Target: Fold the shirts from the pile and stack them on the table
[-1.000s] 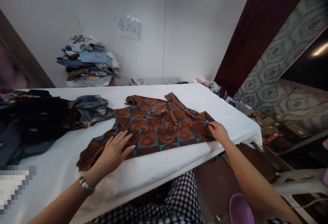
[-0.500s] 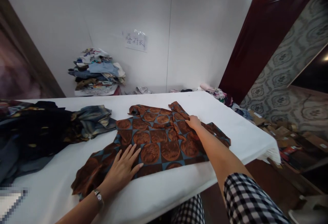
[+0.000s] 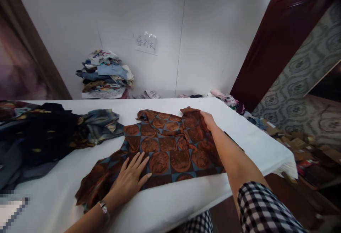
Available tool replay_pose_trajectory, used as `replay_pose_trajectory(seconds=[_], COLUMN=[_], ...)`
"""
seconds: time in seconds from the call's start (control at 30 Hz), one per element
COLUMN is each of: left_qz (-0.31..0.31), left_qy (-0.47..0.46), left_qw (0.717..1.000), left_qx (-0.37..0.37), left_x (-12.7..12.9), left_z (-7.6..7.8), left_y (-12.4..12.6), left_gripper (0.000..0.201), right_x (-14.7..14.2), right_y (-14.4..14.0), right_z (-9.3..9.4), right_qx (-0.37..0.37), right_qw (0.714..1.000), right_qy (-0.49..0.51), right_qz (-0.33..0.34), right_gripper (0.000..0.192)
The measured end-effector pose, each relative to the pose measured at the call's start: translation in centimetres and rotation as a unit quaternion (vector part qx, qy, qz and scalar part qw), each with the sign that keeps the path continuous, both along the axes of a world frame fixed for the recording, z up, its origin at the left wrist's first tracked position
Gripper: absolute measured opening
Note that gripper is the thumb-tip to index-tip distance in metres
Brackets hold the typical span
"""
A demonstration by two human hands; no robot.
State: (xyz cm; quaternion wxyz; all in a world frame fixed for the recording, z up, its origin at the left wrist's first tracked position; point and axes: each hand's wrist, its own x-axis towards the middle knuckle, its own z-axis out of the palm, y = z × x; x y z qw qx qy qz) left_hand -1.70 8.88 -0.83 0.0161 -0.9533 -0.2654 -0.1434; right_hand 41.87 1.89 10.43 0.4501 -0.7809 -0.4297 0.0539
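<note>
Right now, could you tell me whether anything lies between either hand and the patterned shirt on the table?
Nothing visible does. The left hand lies flat on the patterned shirt near its front edge, and the right hand touches its far right corner. The dark clothes lie apart, off to the left on the white table.

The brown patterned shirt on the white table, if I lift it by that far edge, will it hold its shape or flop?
The brown patterned shirt will probably flop: it lies creased and its far edge curls at the right hand. It looks thin, so likely light. The left hand lies flat on it, and on the smooth white table it may slide if pulled.
</note>
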Motion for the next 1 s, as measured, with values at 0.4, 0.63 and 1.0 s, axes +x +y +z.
replay_pose_trajectory(seconds=[0.4,0.63,1.0], left_qz=[0.022,-0.091,0.008], left_qy=[-0.014,-0.138,-0.345], left_qw=[0.993,0.978,0.781], left_qx=[-0.116,-0.124,-0.52], left_x=[0.9,5.5,11.5], left_z=[3.9,9.0,9.1], left_y=[-0.9,-6.9,-6.7], left_gripper=[0.056,0.052,0.008], right_x=[-21.6,-21.6,-22.3], right_y=[-11.8,-13.9,-15.4], right_z=[-4.3,-4.6,-6.7], right_qx=[-0.242,-0.279,-0.114], right_qw=[0.836,0.86,0.882], right_qy=[-0.251,-0.306,-0.35], right_qz=[0.423,0.298,0.294], right_gripper=[0.042,0.044,0.039])
